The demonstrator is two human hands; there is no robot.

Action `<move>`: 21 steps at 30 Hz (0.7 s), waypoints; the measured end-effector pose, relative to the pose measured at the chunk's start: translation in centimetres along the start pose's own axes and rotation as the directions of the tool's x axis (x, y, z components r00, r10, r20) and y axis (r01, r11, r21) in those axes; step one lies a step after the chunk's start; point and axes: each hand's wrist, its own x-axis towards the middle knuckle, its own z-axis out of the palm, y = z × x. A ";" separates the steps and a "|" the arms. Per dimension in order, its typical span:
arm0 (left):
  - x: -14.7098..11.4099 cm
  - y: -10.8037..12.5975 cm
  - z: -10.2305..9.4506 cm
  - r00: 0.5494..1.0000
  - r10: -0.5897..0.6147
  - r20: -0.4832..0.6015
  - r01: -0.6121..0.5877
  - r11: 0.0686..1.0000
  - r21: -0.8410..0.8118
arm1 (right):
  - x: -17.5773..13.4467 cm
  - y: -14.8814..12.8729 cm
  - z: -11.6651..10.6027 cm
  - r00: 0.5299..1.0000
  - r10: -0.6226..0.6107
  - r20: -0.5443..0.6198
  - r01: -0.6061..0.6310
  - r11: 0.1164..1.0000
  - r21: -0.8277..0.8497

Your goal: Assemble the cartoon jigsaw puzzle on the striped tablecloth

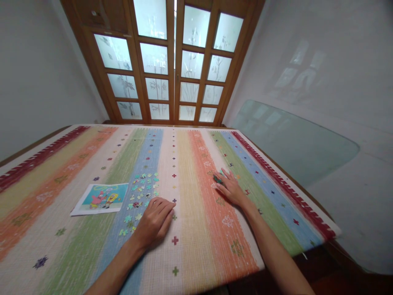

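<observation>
Small puzzle pieces [143,188], mostly pale green and teal, lie spread over a blue stripe of the cloth. Beside them, on their right, my left hand [157,217] rests with its fingers curled together; what is under the fingertips, if anything, is hidden. Farther right, my right hand [231,187] reaches over an orange stripe with its fingers apart. Its fingertips touch a small clump of dark green and teal puzzle pieces [218,179], partly covered by the fingers. Left of the spread pieces lies a picture sheet [106,198] showing cartoon figures.
A striped, patterned tablecloth [193,254] covers the wide table. White walls [322,73] rise on both sides, with a pale green glass-like panel [294,137] at the right. Wooden doors with frosted panes [159,88] stand beyond the far edge.
</observation>
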 end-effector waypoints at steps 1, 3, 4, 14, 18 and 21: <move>0.0 0.0 0.0 1.000 -0.003 0.001 0.003 1.000 -0.001 | 0.2 -0.4 0.0 0.999 -0.022 0.023 0.022 1.000 -0.012; -0.1 0.0 0.0 1.000 -0.012 0.011 0.012 1.000 -0.004 | 0.3 -0.7 -0.1 0.998 -0.040 0.048 0.041 0.999 -0.020; -0.1 0.0 0.0 1.000 -0.015 0.015 0.015 1.000 -0.005 | 0.2 -0.6 -0.2 0.998 -0.038 0.044 0.039 0.999 -0.015; -0.1 0.1 0.2 1.000 0.002 0.008 -0.002 1.000 -0.014 | -0.6 0.6 -1.1 0.986 0.071 -0.154 -0.062 0.996 0.064; -0.1 0.0 0.0 1.000 0.005 0.006 -0.005 1.000 -0.016 | -1.4 2.4 -2.5 0.955 0.146 -0.260 -0.136 0.989 0.054; -0.1 -0.1 0.0 1.000 0.015 -0.016 -0.015 0.999 -0.028 | -2.1 3.8 -3.2 0.914 0.221 -0.340 -0.204 0.975 0.085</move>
